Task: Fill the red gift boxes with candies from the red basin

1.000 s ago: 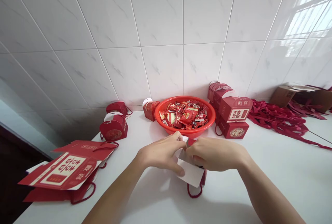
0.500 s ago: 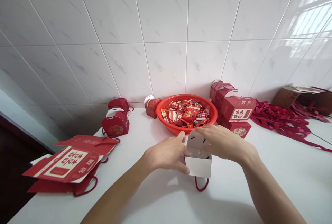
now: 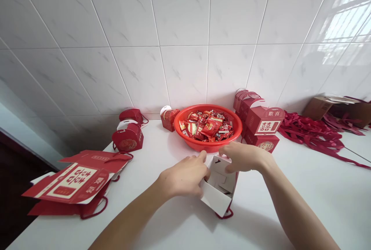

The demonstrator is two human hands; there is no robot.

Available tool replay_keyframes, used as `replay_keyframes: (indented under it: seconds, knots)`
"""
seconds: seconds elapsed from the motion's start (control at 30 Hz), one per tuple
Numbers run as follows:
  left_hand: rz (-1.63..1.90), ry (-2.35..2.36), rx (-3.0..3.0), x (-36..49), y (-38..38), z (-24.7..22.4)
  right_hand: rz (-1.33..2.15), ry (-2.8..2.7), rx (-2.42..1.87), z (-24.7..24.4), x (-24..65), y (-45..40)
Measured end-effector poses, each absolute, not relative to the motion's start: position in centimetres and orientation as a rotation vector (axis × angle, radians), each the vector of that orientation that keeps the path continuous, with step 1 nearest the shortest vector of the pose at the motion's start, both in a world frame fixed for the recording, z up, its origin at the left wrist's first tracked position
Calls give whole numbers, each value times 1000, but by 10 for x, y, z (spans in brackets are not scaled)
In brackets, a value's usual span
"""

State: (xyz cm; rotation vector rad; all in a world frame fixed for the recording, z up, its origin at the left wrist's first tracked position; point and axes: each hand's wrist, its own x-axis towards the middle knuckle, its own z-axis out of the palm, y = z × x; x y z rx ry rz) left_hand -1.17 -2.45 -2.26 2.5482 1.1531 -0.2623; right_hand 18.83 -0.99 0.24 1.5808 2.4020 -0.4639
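Observation:
A small gift box (image 3: 218, 198) stands with its top open towards me, its white inside showing and a dark red cord at its lower edge. My left hand (image 3: 187, 174) grips its left wall, the fingertips over the rim. On the far right edge of the box, my right hand (image 3: 242, 157) has its thumb and fingers closed round the flap. Just behind both hands sits a red plastic basket (image 3: 207, 147) filled with red-wrapped sweets (image 3: 211, 126).
Flat red cartons (image 3: 78, 180) lie at the left, below red boxes (image 3: 128, 138). A small box (image 3: 167, 118) is beside the basket. Stacked boxes (image 3: 265, 120), red ribbons (image 3: 310, 134) and a brown carton (image 3: 317, 107) are at the right. A tiled wall stands behind.
The box has turned and tilted, so more of its inside shows and its front edge slants. My right hand has shifted slightly left with it.

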Motion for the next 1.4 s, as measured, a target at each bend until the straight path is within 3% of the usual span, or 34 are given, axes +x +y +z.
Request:
replay_keyframes:
  seconds: [0.1,0.4,0.57,0.73,0.9,1.0,1.4]
  knots:
    - [-378,1143,2509,-10,-16,-24,-497,2432,1533,2,190,-3]
    - [-172,1155,2543,-17,1,-13,-462,2799,1599,14,216,-4]
    - [160,1017,2428,-31,14,-5,-479,3142,1771,12,225,14]
    - [527,1118,2333,-23,63,-20,-672,3303,2016,-24,224,63]
    - [-88,1140,2289,14,118,-39,-621,2886,2421,-58,219,91]
    - [-287,1133,2326,33,135,-46,-486,2733,2477,-62,216,93]
    - [-180,1028,2336,37,136,-57,-362,2601,2404,-57,210,94]
